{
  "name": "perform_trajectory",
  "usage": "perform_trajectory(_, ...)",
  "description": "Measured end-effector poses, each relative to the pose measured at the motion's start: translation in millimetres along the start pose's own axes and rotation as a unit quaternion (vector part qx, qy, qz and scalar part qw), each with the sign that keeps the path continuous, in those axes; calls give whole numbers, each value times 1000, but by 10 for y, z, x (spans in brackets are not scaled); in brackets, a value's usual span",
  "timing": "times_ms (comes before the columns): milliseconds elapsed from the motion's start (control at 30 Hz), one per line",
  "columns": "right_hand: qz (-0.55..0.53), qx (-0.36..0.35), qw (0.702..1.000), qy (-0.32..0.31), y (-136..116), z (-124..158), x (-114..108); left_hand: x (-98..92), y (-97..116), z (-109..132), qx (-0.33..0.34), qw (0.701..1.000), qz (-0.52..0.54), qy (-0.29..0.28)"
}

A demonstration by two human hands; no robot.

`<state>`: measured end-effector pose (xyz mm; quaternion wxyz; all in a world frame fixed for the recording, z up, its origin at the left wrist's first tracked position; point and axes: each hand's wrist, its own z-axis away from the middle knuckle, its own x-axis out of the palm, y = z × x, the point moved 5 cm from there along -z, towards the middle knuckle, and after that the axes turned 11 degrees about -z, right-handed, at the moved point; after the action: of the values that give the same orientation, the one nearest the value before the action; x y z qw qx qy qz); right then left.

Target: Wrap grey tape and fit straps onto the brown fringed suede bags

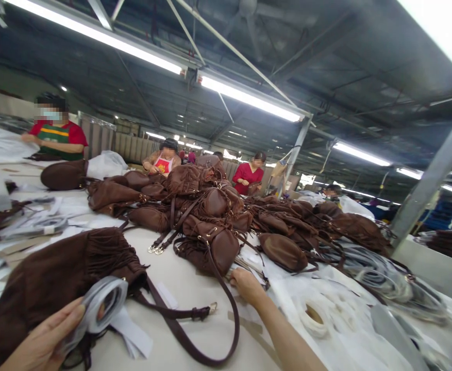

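My left hand (51, 332) is closed around a roll of grey translucent strip (104, 304), with white paper strips (133, 332) hanging below it. Right beside it lies a dark brown fringed bag (55, 278), its strap (210, 355) looping across the table. Farther right, my right hand (246, 283) reaches to the edge of the bag pile. Its fingers are curled in beside a brown bag (218, 252) and some thin pale pieces (251, 260); what they pinch, if anything, is hidden.
A large heap of brown bags (195, 180) covers the table's middle. To the right are a white roll (313, 314), coiled clear tubing (376, 275) and plastic sheeting. Papers (55, 211) lie at left. Several people work behind the table. A metal post (430, 170) stands at right.
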<state>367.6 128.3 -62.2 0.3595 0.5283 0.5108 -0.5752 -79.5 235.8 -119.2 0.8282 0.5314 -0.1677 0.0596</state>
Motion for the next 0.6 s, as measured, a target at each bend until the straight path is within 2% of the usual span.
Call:
perform_trajectory(100, 11, -6, 1000, -13, 59, 35, -35, 72, 50, 65, -4, 1000, 4, -23)
perform_trajectory(200, 12, -1, 1000, 5, 54, 79, -85, 136, 76, 131, -8, 999, 5, -36)
perform_trajectory(333, 2, 8, 1000, 23, -6, 67, -75, 135, 69, 154, -12, 1000, 11, -24)
perform_trajectory(600, -24, -29, 999, -19, 82, 5, -115, 140, 125, 201, 18, 1000, 0, 4)
